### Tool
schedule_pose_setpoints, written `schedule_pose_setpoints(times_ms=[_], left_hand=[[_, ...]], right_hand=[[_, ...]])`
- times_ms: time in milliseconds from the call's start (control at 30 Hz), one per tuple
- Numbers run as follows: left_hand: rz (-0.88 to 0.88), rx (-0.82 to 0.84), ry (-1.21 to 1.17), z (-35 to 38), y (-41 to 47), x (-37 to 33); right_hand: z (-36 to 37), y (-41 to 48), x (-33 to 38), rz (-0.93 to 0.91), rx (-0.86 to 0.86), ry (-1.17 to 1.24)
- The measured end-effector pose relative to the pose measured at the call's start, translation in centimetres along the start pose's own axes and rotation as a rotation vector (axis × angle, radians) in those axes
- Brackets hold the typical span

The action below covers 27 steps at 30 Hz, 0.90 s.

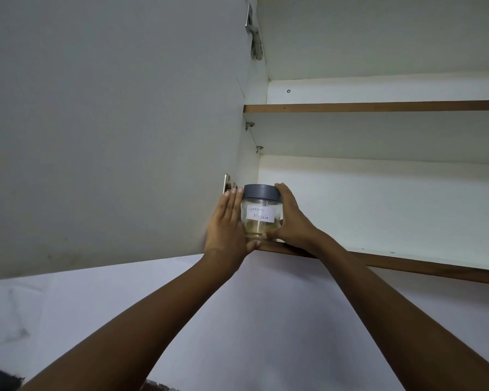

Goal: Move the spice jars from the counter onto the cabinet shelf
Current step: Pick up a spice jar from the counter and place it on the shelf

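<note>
The jar (261, 218) is small, of clear glass, with a broad grey lid (261, 191) and a paper label (261, 213) handwritten "Garam Masala"; only a shallow layer of pale powder shows at the bottom, so I judge it light, though the glass is stiff and smooth and would likely break if dropped from this height; it stands upright at the front left corner of the lower shelf (407, 245), its base at the brown front edge, and whether it is fully set down I cannot tell. The best hold looks to be round the body below the lid, or on the lid rim, which seems duller and less slippery than the glass. The left hand (226, 224) lies flat against the jar's left side, fingers (232, 201) straight and together, thumb tucked at the base; the right hand (291, 218) wraps the right side, its fingers curled over the lid's edge, thumb at the foot. Just to the left is the open cabinet door (110, 122) with a hinge (227, 184); an upper shelf (378, 106) runs above.
</note>
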<state>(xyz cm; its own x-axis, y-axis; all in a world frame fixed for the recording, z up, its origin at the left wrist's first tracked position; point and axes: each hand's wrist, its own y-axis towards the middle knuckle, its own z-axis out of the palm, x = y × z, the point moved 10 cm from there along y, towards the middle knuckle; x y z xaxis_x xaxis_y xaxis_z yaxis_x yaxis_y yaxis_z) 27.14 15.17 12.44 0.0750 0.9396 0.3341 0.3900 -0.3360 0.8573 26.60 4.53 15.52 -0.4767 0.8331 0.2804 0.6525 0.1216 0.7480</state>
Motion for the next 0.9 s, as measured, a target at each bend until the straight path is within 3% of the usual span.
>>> schedule_pose_setpoints(times_ms=[233, 367, 500, 633, 900], left_hand=[[-0.006, 0.015, -0.044, -0.2, -0.2, 0.1], [-0.006, 0.026, -0.321, -1.5, -0.8, 0.2], [0.004, -0.111, -0.631, -5.6, -3.2, 0.2], [0.050, -0.284, -0.791, -10.2, -7.3, 0.1], [0.083, 0.014, -1.061, -13.3, -17.5, -2.7]], right_hand=[[0.5, -0.7, -0.5, 0.048, 0.001, 0.022], [-1.0, -3.5, 0.2, 0.061, -0.067, 0.004], [-3.0, -7.7, 1.9, -0.016, -0.083, -0.178], [-5.0, -12.5, 4.1, -0.029, -0.098, -0.117], [-4.7, -24.3, 6.7, 0.078, 0.002, 0.080]])
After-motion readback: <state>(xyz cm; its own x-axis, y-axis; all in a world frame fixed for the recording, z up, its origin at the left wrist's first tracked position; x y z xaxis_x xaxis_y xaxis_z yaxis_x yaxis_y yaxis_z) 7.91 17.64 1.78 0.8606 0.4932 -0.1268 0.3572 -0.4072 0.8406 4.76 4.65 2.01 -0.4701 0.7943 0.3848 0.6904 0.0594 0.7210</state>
